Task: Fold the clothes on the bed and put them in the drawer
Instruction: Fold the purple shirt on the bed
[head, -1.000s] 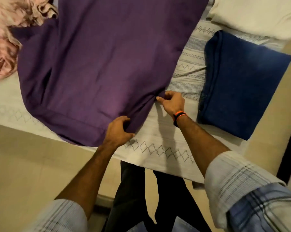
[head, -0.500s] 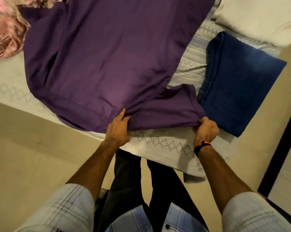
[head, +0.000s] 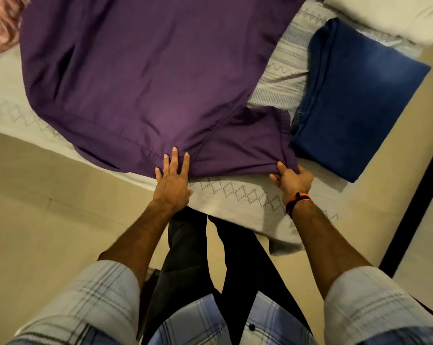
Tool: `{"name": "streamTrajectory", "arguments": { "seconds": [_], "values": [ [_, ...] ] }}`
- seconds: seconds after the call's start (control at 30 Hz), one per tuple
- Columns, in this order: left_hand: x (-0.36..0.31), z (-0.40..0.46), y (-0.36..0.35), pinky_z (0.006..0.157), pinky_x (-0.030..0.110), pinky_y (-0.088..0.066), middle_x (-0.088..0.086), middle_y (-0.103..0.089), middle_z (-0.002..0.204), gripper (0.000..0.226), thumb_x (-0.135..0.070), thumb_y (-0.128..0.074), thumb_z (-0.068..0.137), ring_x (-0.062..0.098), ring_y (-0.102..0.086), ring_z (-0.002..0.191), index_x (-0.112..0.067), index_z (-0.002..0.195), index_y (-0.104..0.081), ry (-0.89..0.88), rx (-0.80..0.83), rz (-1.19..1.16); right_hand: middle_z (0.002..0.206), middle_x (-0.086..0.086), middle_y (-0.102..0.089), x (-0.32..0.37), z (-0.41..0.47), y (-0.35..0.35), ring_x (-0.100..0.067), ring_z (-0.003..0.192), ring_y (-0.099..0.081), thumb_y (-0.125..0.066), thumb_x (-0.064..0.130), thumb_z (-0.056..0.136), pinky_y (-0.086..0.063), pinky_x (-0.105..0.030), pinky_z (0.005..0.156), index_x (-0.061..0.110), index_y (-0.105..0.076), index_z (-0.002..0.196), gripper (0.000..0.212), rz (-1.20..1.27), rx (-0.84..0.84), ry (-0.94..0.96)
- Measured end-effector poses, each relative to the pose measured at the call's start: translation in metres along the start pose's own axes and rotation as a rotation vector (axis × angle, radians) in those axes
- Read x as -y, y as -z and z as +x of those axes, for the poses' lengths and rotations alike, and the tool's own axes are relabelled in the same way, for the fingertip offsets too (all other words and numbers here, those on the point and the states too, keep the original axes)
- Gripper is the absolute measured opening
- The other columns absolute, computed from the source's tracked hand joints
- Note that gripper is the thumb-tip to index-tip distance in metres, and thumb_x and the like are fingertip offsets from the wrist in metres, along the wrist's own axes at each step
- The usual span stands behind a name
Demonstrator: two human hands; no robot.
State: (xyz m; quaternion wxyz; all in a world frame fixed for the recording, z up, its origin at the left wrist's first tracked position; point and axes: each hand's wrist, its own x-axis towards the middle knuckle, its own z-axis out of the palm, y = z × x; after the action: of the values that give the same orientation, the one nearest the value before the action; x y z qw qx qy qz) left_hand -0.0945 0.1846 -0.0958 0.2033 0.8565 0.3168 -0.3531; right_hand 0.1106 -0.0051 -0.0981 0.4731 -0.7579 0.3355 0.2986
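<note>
The bed (head: 238, 195) fills the upper part of the view, covered with a pale sheet that has a row of small diamond shapes along its near edge, and this edge hangs down toward the tiled floor (head: 36, 220). On the bed lies the purple garment (head: 140, 78), the biggest cloth here; it is spread wide and mostly flat, from the top of the view down to the near edge of the bed, with some soft wrinkles near its hem. To the right of it, touching or almost touching its lower right corner, is the folded blue garment (head: 360, 100), a neat dark rectangle that lies at an angle and reaches past the bed edge. Behind the blue one, in the top right corner, a white pillow (head: 389, 16) is seen. In the top left corner a pink cloth (head: 1, 28) lies crumpled just beside the purple garment. The left hand (head: 172, 180) lies flat on the hem of the purple garment, with its fingers straight and spread, pressing the cloth onto the bed. The right hand (head: 291, 179) grasps the lower right corner of the purple garment, with the thumb on top and the other fingers curled under the cloth. On the right wrist there is a black and orange band (head: 297, 201).
</note>
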Motion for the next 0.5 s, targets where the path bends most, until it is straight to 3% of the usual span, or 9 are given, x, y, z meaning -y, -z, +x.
{"name": "streamTrajectory", "arguments": {
  "seconds": [0.1, 0.33, 0.5],
  "values": [
    [0.001, -0.001, -0.005, 0.117, 0.059, -0.009, 0.016, 0.027, 0.159, 0.105, -0.040, -0.065, 0.091, 0.041, 0.011, 0.148, -0.016, 0.155, 0.014, -0.006, -0.013, 0.028, 0.098, -0.007, -0.066, -0.006, -0.007, 0.013, -0.013, 0.055, -0.067, -0.075, 0.006, 0.085, -0.060, -0.028, 0.060, 0.008, -0.061, 0.098, 0.019, -0.046, -0.046, 0.044],
    [0.005, -0.003, -0.009, 0.113, 0.066, -0.011, 0.014, 0.034, 0.156, 0.102, -0.046, -0.060, 0.092, 0.046, 0.015, 0.146, -0.027, 0.153, 0.020, 0.020, 0.011, 0.051, 0.082, -0.002, -0.065, -0.027, -0.011, 0.023, -0.016, 0.055, -0.066, -0.075, 0.008, 0.085, -0.061, -0.034, 0.068, 0.014, -0.059, 0.078, 0.018, -0.163, -0.079, -0.018],
    [0.021, -0.007, -0.010, 0.113, 0.068, -0.015, 0.016, 0.035, 0.155, 0.102, -0.047, -0.058, 0.093, 0.046, 0.015, 0.146, -0.028, 0.151, 0.024, 0.052, 0.050, 0.076, 0.083, -0.003, -0.070, -0.031, -0.008, 0.026, -0.019, 0.063, -0.069, -0.076, 0.020, 0.085, -0.061, -0.036, 0.071, 0.011, -0.065, 0.087, 0.014, -0.197, -0.003, -0.044]
  ]
}}
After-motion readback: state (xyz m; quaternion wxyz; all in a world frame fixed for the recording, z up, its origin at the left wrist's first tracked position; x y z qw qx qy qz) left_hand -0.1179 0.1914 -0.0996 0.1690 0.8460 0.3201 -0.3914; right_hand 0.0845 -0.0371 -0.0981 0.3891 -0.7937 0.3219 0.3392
